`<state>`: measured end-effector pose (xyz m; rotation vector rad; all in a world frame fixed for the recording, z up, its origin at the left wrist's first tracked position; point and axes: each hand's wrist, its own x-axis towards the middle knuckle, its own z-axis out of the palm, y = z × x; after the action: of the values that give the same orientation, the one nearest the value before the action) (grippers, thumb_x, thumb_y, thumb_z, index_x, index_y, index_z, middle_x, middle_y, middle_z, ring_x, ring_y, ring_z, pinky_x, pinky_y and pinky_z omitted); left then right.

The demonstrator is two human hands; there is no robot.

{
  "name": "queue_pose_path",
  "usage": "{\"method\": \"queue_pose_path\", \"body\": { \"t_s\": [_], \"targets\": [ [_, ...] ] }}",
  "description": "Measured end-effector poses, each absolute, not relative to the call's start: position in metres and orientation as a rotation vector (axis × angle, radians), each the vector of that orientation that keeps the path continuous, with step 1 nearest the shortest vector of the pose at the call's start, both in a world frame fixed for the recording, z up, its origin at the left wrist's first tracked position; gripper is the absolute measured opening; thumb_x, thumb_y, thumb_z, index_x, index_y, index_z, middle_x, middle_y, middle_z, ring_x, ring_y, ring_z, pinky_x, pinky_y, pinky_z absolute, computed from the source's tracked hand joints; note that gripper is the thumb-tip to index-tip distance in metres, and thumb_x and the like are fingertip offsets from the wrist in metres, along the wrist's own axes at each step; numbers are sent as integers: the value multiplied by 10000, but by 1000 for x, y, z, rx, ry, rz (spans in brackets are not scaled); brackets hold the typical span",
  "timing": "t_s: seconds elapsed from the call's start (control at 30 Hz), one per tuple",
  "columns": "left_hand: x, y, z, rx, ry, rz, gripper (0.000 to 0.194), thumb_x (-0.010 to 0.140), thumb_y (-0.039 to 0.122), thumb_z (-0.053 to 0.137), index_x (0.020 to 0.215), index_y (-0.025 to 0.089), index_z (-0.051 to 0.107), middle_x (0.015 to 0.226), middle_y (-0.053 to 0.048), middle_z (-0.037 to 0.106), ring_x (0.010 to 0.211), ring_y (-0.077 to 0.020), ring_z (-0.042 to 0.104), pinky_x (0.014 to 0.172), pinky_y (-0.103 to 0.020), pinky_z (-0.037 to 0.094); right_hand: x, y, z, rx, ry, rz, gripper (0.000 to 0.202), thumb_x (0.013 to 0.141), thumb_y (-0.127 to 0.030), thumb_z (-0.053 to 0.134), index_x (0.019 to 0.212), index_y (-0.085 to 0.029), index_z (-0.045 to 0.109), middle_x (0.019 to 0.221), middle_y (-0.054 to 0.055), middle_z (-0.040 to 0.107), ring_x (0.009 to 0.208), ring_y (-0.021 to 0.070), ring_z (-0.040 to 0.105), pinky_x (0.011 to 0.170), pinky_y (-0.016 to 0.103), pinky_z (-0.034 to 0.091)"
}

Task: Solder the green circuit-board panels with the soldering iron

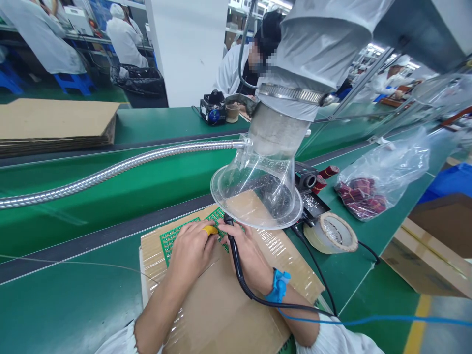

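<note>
My right hand (250, 253) is wrapped round the black handle of a soldering iron (236, 260), held pen-like. Its tip is hidden under the fume hood's rim. My left hand (192, 246) lies over a green circuit board panel (167, 241), fingers curled together, a yellow finger cot (210, 230) on one finger. What those fingers pinch, if anything, cannot be made out. Part of another green board panel (215, 215) shows between the hands. The boards lie on tape-covered cardboard (221, 305). A blue wrist strap (279, 286) circles my right wrist.
A clear fume hood (258, 196) hangs close above my hands, with a metal hose (121, 172) to its left. On the right are a tape roll (332, 233), a black device (306, 177) and a bag of dark red bundles (363, 196). A co-worker (236, 69) sits opposite.
</note>
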<state>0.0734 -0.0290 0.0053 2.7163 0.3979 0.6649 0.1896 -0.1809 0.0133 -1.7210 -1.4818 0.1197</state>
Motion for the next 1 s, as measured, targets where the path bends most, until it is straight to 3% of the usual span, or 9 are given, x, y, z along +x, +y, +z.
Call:
{"method": "queue_pose_path", "body": {
  "t_s": [0.3, 0.53, 0.73, 1.0],
  "targets": [
    [74, -27, 5, 2721, 415, 630, 158, 991, 228, 549, 1024, 222, 704, 1152, -53, 754, 1045, -246, 703, 904, -397, 533, 189, -180, 17, -1744, -1518, 138, 619, 955, 27, 385, 1497, -271, 374, 1282, 94, 643, 1291, 256, 542, 1139, 567, 385],
    [75, -27, 5, 2706, 434, 600, 201, 1004, 212, 492, 1031, 223, 691, 1114, -61, 755, 987, -246, 700, 874, -394, 523, 189, -180, 16, -1750, -1529, 112, 666, 951, 23, 360, 1540, -287, 332, 1107, 73, 659, 1269, 261, 547, 1124, 581, 385],
    [74, -26, 4, 2716, 439, 611, 189, 1003, 203, 491, 980, 208, 678, 959, -63, 754, 881, -244, 694, 793, -366, 519, 190, -180, 15, -1741, -1543, 93, 714, 896, 29, 377, 1543, -271, 346, 1007, 58, 639, 1227, 270, 554, 1097, 575, 404],
    [74, -25, 2, 2717, 387, 619, 191, 999, 187, 497, 1011, 218, 685, 1131, -54, 753, 1010, -242, 699, 875, -380, 531, 190, -181, 11, -1756, -1510, 99, 629, 945, -22, 389, 1517, -279, 359, 1000, 54, 634, 1253, 276, 539, 1079, 562, 431]
  ]
}}
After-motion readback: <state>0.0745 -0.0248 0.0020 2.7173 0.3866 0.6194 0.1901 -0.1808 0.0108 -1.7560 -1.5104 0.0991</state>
